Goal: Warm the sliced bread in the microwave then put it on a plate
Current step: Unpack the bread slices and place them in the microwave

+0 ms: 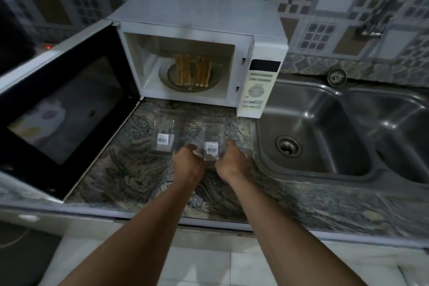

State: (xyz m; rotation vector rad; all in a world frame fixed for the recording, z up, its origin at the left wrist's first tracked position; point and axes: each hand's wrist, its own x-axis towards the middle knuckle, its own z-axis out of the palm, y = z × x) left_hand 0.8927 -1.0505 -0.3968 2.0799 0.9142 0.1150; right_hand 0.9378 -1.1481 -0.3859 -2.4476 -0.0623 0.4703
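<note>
Left hand and right hand both grasp a clear dish; at 12 o'clock, bread stands inside the open microwave.

The person is showing only two arms, both running bare from the bottom edge of the view up to the wrists. The left forearm and the right forearm are looking long and slim, narrowing toward the wrists. The left hand and the right hand are bare as well, presenting their backs and knuckles to the camera. The fingertips are lying out of sight, and the dim light is blurring finer detail.
</note>
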